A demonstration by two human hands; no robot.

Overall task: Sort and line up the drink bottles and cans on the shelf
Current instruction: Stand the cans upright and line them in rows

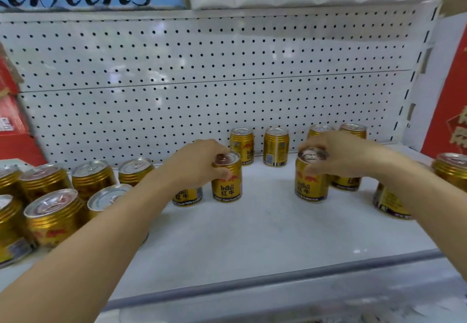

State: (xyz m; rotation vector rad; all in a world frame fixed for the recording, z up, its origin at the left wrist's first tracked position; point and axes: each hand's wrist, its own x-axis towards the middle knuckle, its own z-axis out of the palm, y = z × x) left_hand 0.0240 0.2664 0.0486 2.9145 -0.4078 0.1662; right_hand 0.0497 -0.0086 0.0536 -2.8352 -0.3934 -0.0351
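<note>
Several gold Red Bull cans stand on a white shelf [265, 234]. My left hand [197, 161] grips the top of one upright gold can [227, 183] near the shelf's middle. My right hand [338, 153] holds the rim of a second upright gold can [312, 186] to the right. Another can [187, 195] is partly hidden behind my left wrist. Two cans [241, 144] [276, 145] stand apart at the back wall. A packed group of cans [53, 211] fills the left side.
A white pegboard [202, 70] backs the shelf. More gold cans sit at the right, one [451, 168] near the edge and one [390, 202] under my right forearm. Red cartons [449, 100] [10, 115] flank the shelf. A grey rail [278, 278] runs along the front edge.
</note>
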